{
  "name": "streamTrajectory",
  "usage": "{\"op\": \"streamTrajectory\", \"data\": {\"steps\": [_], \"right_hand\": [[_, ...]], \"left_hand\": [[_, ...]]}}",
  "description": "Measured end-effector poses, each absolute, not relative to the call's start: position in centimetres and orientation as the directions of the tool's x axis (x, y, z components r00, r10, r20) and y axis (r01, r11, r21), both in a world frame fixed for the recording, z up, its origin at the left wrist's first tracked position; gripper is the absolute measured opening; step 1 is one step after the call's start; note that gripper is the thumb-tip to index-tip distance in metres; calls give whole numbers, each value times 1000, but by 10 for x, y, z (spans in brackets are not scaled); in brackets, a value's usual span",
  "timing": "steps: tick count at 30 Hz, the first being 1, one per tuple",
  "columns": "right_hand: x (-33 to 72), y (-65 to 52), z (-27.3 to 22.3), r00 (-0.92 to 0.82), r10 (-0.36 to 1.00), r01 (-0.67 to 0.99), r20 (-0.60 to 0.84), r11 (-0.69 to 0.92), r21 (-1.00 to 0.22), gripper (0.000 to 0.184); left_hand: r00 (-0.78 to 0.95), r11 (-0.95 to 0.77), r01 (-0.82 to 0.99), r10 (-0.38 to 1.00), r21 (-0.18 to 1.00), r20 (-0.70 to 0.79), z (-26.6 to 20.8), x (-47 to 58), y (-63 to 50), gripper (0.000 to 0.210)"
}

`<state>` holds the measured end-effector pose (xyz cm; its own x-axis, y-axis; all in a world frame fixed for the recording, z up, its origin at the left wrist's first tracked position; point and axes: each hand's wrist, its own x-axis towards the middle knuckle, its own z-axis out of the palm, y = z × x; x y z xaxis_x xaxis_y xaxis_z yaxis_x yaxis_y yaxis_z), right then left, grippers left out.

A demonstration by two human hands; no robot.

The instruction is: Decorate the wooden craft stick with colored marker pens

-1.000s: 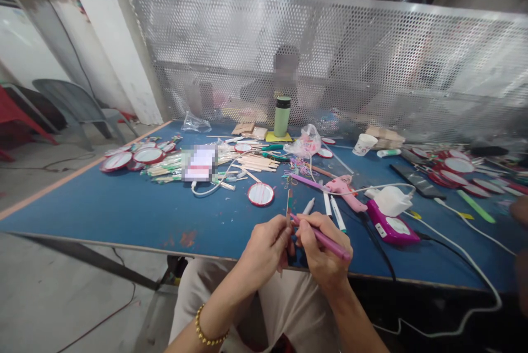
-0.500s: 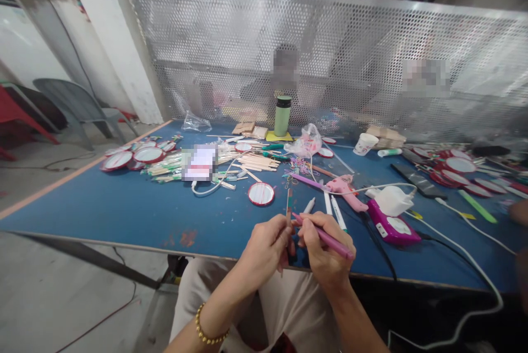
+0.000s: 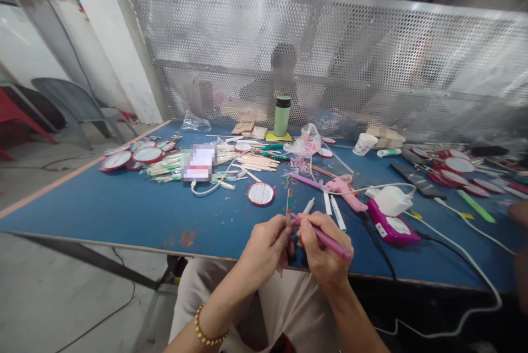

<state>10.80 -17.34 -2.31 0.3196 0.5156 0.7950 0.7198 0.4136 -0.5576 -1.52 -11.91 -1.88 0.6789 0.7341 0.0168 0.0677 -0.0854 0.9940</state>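
Note:
Near the front edge of the table, my left hand [image 3: 266,246] is closed around a wooden craft stick [image 3: 289,205], held upright with a greenish patch along its upper part. My right hand [image 3: 325,262] grips a pink marker pen [image 3: 333,243] like a writing tool, its tip end close against the stick's side. Fingers partly hide where tip and stick meet. Just beyond my hands lie a grey-white marker [image 3: 309,205] and a white marker with a green end [image 3: 338,214]. A round red-rimmed disc [image 3: 260,194] rests flat to the left.
A pink glue gun [image 3: 347,192] and a purple power block [image 3: 391,223] with cables lie right. Wooden sticks [image 3: 258,162], a phone [image 3: 200,163] and more discs [image 3: 116,160] are spread left. A green bottle [image 3: 282,116] stands before the perforated metal panel [image 3: 231,39].
Both hands keep nearly the same place and hold. The pink marker has shifted very slightly left, and the loose white cable at the lower right has moved.

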Motion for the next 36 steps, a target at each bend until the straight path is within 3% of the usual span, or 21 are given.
{"op": "streamTrajectory", "data": {"steps": [23,36], "right_hand": [[108,-175,-22,276,531,711,801,448,-542,13],[108,-174,-23,343,520,702,783,412,-581,14]], "left_hand": [[679,-96,53,733,994,34,-18,-16,-119,37],[677,-59,40,736,997,17,-20,-15,-120,40]]}}
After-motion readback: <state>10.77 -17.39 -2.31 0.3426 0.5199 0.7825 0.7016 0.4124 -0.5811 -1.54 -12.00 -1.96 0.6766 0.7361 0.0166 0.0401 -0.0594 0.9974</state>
